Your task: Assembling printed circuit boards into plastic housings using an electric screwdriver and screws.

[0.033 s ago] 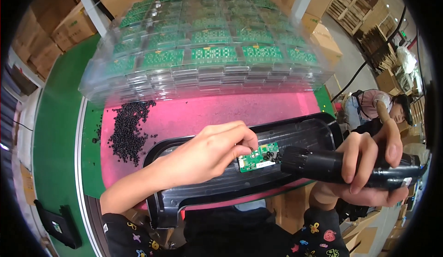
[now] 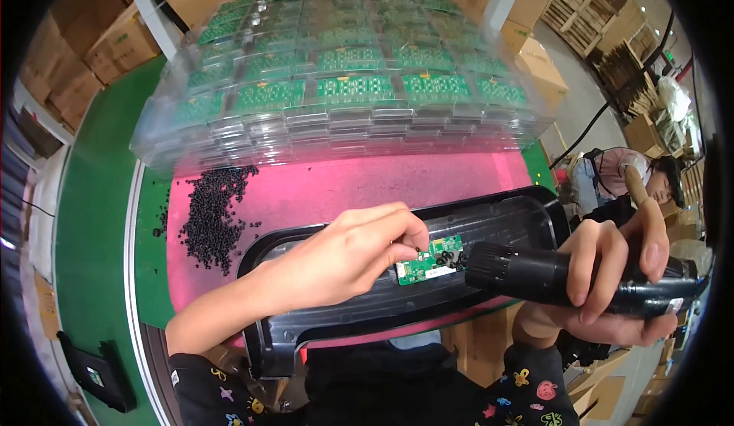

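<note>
My left hand [image 2: 359,246] reaches over the black tray-shaped plastic part [image 2: 336,327], thumb and finger pinched at the left part of a small green circuit board [image 2: 414,274]. A tiny dark piece shows at these fingertips, partly hidden. Several small black pieces [image 2: 449,259] sit on the board's right part. My right hand [image 2: 600,281] is wrapped round a black cylindrical power screwdriver [image 2: 520,270], held nearly level. Its front end points left at the board, beside the black pieces; the tip cannot be made out among them.
A pile of small black pieces [image 2: 214,216] lies on the pink mat [image 2: 329,189] at the left. Stacked clear plastic trays [image 2: 306,132] with green circuit boards stand behind. A dark part [image 2: 98,376] lies at the lower left. At the right is another person [image 2: 612,174], near cartons.
My left thumb and finger have shifted very slightly at the board, and the dark piece by them shows a little more. The right hand and screwdriver look unchanged.
</note>
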The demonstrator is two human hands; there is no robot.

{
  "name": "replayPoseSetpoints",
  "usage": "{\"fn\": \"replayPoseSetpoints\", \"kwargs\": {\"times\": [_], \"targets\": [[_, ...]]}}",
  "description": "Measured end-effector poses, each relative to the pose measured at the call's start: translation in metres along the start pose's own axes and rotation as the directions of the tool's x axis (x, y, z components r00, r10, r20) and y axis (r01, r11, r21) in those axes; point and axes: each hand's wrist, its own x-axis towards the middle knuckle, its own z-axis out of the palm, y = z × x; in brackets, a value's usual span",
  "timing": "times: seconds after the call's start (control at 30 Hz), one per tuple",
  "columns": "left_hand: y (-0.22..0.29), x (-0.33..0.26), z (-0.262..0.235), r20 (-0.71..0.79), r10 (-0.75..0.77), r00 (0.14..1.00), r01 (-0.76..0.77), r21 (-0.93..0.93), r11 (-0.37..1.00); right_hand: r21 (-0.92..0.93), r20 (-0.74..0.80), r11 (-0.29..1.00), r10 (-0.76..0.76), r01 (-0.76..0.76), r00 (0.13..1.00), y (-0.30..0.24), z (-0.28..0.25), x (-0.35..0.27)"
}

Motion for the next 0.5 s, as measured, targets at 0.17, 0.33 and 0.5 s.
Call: {"fn": "replayPoseSetpoints", "kwargs": {"times": [0.17,0.33,0.5], "targets": [[-0.003,-0.004,0.000,0.029,-0.025,0.999,0.025,-0.019,0.999,0.005,0.001,1.000,0.009,-0.009,1.000,0.012,0.003,-0.007],[-0.008,-0.006,0.003,0.001,0.070,0.998,-0.070,0.036,0.997,-0.026,0.001,0.996,0.087,-0.087,0.996,0.016,0.005,-0.014],[-0.011,-0.003,0.005,0.004,0.110,0.994,-0.110,0.068,0.992,-0.045,0.092,0.987,0.158,-0.155,0.983,0.017,0.002,-0.011]]}}
